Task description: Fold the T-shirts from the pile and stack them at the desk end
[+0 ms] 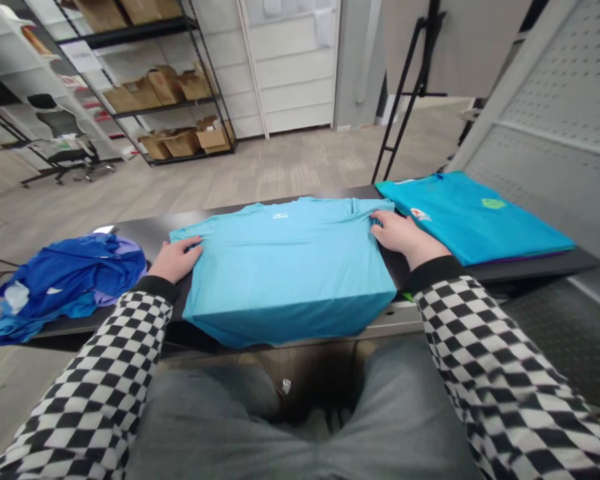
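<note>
A light blue T-shirt (pixel 290 260) lies spread across the dark table, with a small white print near its collar. Its lower part hangs over the table's near edge. On the left, my left hand (pixel 177 259) is closed on the cloth by one sleeve, the fingertips partly lost against the fabric. My right hand (pixel 400 233) has its fingers curled round the other sleeve. Close to my right hand is a flat stack of folded brighter blue shirts (pixel 480 217), the top one bearing a green patch and a red and white badge.
A crumpled heap of dark blue and purple clothes (pixel 75 273) sits at the table's left end. The dark table (pixel 155 225) runs crosswise before my legs. Beyond it stand a shelf rack with cardboard boxes (pixel 165 83), an office chair (pixel 63 130) and a black stand (pixel 405 100). A perforated panel (pixel 555 127) rises at right.
</note>
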A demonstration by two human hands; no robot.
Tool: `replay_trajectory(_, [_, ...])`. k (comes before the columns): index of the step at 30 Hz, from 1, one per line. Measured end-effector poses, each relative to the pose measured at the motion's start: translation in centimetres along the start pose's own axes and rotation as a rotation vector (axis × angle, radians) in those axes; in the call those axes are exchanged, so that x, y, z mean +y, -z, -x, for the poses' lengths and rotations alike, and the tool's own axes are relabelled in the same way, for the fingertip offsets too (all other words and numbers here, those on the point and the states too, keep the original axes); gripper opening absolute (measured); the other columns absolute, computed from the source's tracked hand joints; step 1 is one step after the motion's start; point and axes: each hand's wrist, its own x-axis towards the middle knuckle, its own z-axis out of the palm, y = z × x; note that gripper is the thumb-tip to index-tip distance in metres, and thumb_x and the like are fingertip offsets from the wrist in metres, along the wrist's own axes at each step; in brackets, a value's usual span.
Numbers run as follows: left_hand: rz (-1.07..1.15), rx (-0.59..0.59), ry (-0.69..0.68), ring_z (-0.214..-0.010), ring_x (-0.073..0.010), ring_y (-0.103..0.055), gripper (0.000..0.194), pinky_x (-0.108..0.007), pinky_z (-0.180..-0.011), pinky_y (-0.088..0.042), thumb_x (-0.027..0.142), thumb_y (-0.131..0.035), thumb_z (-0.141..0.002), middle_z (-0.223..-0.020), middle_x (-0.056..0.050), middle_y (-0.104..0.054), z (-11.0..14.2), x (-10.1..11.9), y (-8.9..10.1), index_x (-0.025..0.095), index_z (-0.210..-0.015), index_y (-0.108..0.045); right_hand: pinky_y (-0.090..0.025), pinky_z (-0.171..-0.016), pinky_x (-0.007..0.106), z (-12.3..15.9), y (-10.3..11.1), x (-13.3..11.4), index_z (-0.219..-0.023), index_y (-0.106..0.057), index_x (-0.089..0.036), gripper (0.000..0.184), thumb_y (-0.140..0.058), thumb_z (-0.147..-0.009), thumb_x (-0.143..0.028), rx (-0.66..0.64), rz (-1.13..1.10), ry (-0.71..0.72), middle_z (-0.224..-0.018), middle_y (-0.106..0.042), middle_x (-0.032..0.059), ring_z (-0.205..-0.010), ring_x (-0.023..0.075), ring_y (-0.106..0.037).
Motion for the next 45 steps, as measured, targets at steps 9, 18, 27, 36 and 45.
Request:
replay_trajectory(9, [-0.038, 0.031, -0.143, -0.145, -0.0319, -0.070, 0.064, -0.041, -0.129, -0.050, 0.049, -0.042, -0.104, -0.151, -0.011, -0.079, -5.6, 4.7, 2.2, 0.019, -0.146, -0.081, -0.059, -0.114, 0.055, -5.7, 4.5, -3.1, -0.135, -0.084, -0.021, 0.046, -0.055, -0.107, -0.042, 0.138, 0.148, 0.107, -0.138, -0.082, 0.0189, -0.132, 0.0415, -0.075])
replay_trajectory(18, [-0.121, -0.285, -0.310, -0.180, -0.0386, -0.016, 0.085, -0.067, -0.143, -0.016, 0.069, -0.028, -0.113, -0.194, -0.009, -0.017, -10.2, 9.2, -3.6, 0.025, -0.187, -0.028, -0.023, -0.143, 0.069, -10.8, -2.0, -6.9, -0.182, -0.040, -0.028, 0.078, -0.033, -0.115, -0.067, -0.205, 0.120, 0.301, -0.191, -0.028, 0.0082, -0.178, 0.0376, -0.023])
replay_trajectory(27, [-0.127, -0.261, -0.305, -0.181, -0.0389, -0.015, 0.091, -0.066, -0.143, -0.013, 0.077, -0.024, -0.113, -0.195, -0.010, -0.015, -11.8, 9.0, -3.8, 0.024, -0.188, -0.024, -0.017, -0.143, 0.073, -13.3, -2.3, -6.5, -0.187, -0.027, -0.025, 0.089, -0.022, -0.112, -0.074, -0.211, 0.156, 0.242, -0.194, -0.017, 0.0085, -0.179, 0.0400, -0.016])
replay_trajectory(36, [-0.128, -0.259, -0.308, -0.180, -0.0389, -0.015, 0.090, -0.063, -0.143, -0.012, 0.075, -0.026, -0.114, -0.195, -0.012, -0.016, -12.6, 9.2, -3.9, 0.023, -0.188, -0.023, -0.018, -0.141, 0.075, -14.2, -2.5, -6.1, -0.186, -0.030, -0.026, 0.085, -0.025, -0.114, -0.072, -0.186, 0.138, 0.277, -0.193, -0.021, 0.0117, -0.179, 0.0403, -0.017])
replay_trajectory(45, [-0.141, -0.278, -0.333, -0.181, -0.0387, -0.014, 0.092, -0.062, -0.143, -0.011, 0.077, -0.025, -0.114, -0.195, -0.013, -0.015, -14.3, 8.9, -4.1, 0.022, -0.188, -0.021, -0.015, -0.143, 0.070, -14.7, -2.4, -6.5, -0.188, -0.024, -0.023, 0.091, -0.021, -0.113, -0.075, -0.216, 0.160, 0.238, -0.194, -0.016, 0.0110, -0.180, 0.0393, -0.014])
